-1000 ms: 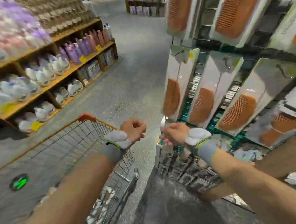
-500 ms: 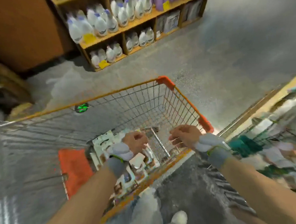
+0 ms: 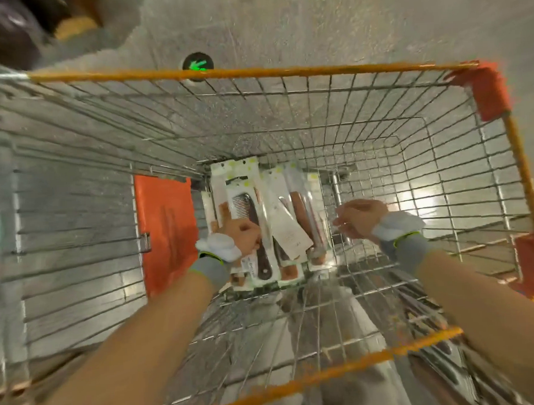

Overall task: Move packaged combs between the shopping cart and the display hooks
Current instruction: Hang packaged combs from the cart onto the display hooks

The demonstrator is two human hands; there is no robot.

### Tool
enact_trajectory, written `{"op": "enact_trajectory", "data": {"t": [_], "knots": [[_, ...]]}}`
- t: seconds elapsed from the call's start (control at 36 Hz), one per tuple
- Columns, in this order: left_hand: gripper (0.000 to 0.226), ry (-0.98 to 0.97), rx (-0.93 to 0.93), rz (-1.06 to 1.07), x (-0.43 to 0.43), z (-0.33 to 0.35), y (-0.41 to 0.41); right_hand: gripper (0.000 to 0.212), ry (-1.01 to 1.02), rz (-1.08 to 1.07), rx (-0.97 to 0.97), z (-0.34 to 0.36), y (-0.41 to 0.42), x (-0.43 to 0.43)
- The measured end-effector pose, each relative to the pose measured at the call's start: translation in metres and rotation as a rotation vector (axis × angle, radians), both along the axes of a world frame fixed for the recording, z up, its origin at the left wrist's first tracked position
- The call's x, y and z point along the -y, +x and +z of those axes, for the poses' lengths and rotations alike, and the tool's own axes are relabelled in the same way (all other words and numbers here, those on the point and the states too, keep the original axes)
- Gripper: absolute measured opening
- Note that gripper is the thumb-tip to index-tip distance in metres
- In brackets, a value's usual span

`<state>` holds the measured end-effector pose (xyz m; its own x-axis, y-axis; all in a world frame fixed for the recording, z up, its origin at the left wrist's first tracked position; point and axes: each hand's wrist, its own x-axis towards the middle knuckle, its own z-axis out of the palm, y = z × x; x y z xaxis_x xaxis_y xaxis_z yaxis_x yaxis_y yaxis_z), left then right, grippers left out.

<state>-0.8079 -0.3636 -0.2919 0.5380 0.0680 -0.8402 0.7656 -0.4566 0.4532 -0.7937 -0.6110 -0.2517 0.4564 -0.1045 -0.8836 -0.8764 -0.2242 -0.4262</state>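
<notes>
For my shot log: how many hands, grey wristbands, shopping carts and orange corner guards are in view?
Hands, left hand and right hand: 2
Grey wristbands: 2
Shopping cart: 1
Orange corner guards: 2
Total: 7

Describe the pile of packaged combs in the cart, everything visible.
The packaged combs are flat white cards under clear, glossy plastic, holding dark and orange-brown combs. Several lie overlapped and askew on the wire floor of the shopping cart, beside its orange flap. The left hand rests curled on the pile's left side; whether it grips is unclear. The right hand hovers just right of it, apart.
</notes>
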Motion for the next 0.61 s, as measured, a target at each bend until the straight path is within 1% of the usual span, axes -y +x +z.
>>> {"op": "enact_trajectory", "data": {"t": [0.08,0.17,0.22,0.25,0.28,0.31,0.36,0.39,0.44,0.5,0.58,0.61], "knots": [[0.018,0.010,-0.005,0.059,-0.009,-0.021,0.000,0.026,-0.029,0.069,-0.071,-0.040,0.015,-0.011],[0.011,0.055,-0.002,0.081,-0.023,-0.051,-0.006,0.029,-0.023,0.239,-0.126,-0.084,0.028,-0.026],[0.012,0.055,-0.009,0.125,-0.027,-0.059,-0.005,0.021,-0.039,0.304,-0.148,-0.102,0.032,-0.032],[0.014,0.055,-0.031,0.158,-0.030,-0.065,-0.004,0.015,-0.062,0.363,-0.142,-0.115,0.033,-0.037],[0.016,0.051,-0.041,0.206,-0.035,-0.076,-0.006,0.015,-0.096,0.454,-0.138,-0.123,0.035,-0.042],[0.017,0.070,-0.046,0.206,-0.035,-0.073,-0.003,0.022,-0.148,0.566,-0.134,-0.122,0.036,-0.045],[0.012,0.096,-0.039,0.208,-0.044,-0.094,-0.010,0.045,-0.245,0.802,-0.156,-0.129,0.035,-0.057],[0.012,0.116,-0.023,0.181,-0.046,-0.101,-0.011,0.048,-0.263,0.844,-0.148,-0.129,0.034,-0.060],[0.010,0.187,0.008,0.140,-0.053,-0.119,-0.018,0.045,-0.272,0.907,-0.135,-0.145,0.029,-0.068],[0.006,0.235,0.037,0.099,-0.051,-0.121,-0.019,0.047,-0.262,0.951,-0.116,-0.156,0.021,-0.072],[0.004,0.237,0.023,0.144,-0.040,-0.115,-0.014,0.045,-0.239,0.844,-0.124,-0.169,0.010,-0.073],[0.008,0.228,0.018,0.142,-0.036,-0.114,-0.012,0.043,-0.228,0.813,-0.121,-0.171,0.008,-0.074]]}}
